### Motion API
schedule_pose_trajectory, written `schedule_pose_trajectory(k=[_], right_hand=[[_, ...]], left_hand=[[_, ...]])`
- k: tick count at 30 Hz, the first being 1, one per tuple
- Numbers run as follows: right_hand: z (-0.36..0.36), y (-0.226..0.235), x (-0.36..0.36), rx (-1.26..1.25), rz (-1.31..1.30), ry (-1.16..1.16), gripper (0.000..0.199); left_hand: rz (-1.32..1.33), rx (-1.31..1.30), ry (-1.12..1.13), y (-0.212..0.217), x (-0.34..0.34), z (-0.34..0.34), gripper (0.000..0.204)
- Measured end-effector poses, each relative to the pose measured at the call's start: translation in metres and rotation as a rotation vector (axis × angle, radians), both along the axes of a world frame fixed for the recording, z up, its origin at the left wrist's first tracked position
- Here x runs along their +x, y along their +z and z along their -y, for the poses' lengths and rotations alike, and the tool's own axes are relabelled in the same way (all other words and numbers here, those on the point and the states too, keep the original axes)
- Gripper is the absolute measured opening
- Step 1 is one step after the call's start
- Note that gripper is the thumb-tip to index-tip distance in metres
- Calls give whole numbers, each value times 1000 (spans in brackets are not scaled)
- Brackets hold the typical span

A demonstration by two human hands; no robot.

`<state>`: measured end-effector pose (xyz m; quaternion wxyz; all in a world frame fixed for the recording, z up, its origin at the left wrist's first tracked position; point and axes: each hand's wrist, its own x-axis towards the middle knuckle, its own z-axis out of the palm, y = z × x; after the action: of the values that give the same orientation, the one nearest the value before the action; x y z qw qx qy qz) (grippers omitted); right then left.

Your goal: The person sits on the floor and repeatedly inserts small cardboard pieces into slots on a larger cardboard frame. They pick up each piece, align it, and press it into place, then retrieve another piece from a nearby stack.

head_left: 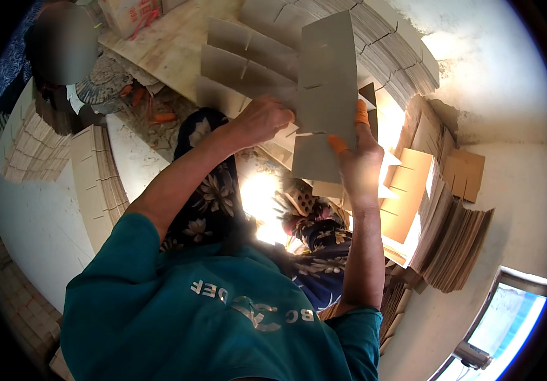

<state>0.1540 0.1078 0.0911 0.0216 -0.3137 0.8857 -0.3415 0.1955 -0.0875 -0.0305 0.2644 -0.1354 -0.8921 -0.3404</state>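
My right hand (361, 159), with orange covers on its thumb and a finger, grips a long grey slotted cardboard divider strip (327, 95) held up and slightly tilted. My left hand (264, 120) is closed, its fingers curled beside that strip's left edge; whatever they pinch is hidden. Just beyond it, upright cardboard dividers (242, 70) stand in parallel rows with slots in them. Part of the cardboard behind the held strip is out of sight.
Stacks of slotted cardboard (391, 54) stand at the far right, with more bundles (454, 244) along the right wall. On the left lie further stacks (99, 171). A person (64, 47) is at the far left, near a litter-strewn patch of floor (159, 120).
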Motion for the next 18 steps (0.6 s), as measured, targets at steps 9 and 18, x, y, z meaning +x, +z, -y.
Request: schedule_pose_trajectory(k=[9, 18], right_hand=[[14, 2, 7, -22, -107, 3, 67], [14, -7, 5, -51, -147, 3, 64]], left_hand=[[69, -82, 22, 0, -3, 2, 12], [79, -60, 11, 3, -6, 1, 10]])
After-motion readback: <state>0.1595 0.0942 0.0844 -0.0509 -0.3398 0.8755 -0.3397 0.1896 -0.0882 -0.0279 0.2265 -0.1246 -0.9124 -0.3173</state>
